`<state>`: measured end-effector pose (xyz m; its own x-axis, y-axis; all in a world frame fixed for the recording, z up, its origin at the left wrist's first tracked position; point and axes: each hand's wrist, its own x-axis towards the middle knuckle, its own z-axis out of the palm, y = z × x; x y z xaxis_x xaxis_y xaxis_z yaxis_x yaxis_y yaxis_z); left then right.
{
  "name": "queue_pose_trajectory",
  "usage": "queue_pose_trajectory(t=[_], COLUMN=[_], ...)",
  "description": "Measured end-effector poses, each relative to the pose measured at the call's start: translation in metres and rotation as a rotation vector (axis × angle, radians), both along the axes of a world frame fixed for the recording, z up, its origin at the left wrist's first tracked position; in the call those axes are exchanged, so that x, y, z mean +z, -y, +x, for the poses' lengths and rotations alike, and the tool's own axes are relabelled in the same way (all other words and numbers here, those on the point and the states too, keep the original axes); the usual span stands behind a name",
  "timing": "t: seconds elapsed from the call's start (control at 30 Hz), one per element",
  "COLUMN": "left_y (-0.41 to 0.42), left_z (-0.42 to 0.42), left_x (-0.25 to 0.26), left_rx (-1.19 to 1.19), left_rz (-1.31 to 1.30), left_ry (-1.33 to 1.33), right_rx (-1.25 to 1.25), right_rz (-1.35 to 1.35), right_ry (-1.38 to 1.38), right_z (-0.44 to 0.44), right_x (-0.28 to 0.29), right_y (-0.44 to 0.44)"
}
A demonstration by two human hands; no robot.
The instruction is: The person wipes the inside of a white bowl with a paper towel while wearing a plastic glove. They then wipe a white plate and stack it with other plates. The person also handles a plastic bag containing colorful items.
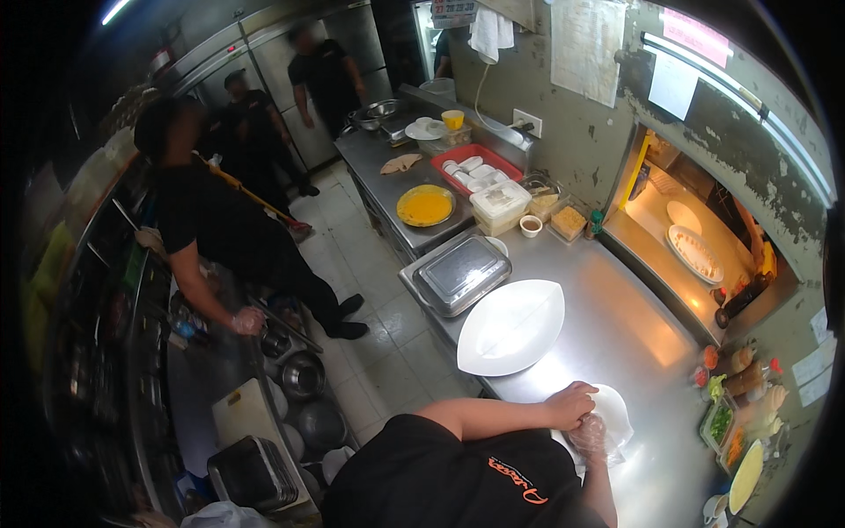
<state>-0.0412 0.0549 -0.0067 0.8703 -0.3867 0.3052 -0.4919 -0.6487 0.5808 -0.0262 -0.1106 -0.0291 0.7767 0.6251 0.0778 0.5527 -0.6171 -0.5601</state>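
Observation:
My left hand (569, 406) is bare and lies against my right hand (587, 435), which wears a clear plastic glove. The two meet close to my body, with fingers bent; whether the left one grips the glove is too small to tell. Just beyond them a white dish (612, 412) rests on the steel counter (634, 330), partly covered by my hands. Some thin white or clear material shows under my right wrist. Left of the hands lies a large leaf-shaped white platter (511, 328).
A lidded steel pan (463, 274), a plate of yellow food (426, 205) and a red tray (475, 169) stand farther along. Sauce bottles (749, 379) and a container of chopped greens (718, 422) line the wall side. A co-worker (224, 218) reaches over the opposite counter.

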Motion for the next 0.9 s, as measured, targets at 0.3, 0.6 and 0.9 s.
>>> queue_pose_trajectory(t=[0.3,0.6,0.9], left_y=[-0.001,-0.001,0.0], left_z=[-0.002,-0.001,-0.003], left_x=[-0.001,0.003,0.002], left_rx=[0.007,0.013,0.018], left_rz=[-0.043,-0.089,-0.055], left_ry=[-0.028,-0.019,-0.014], right_rx=[0.001,-0.136,-0.142], right_rz=[0.04,0.251,0.137], right_ry=[-0.016,-0.209,-0.14], right_z=[-0.001,-0.005,0.0], right_x=[0.011,0.03,0.019], right_y=[-0.004,-0.014,-0.009])
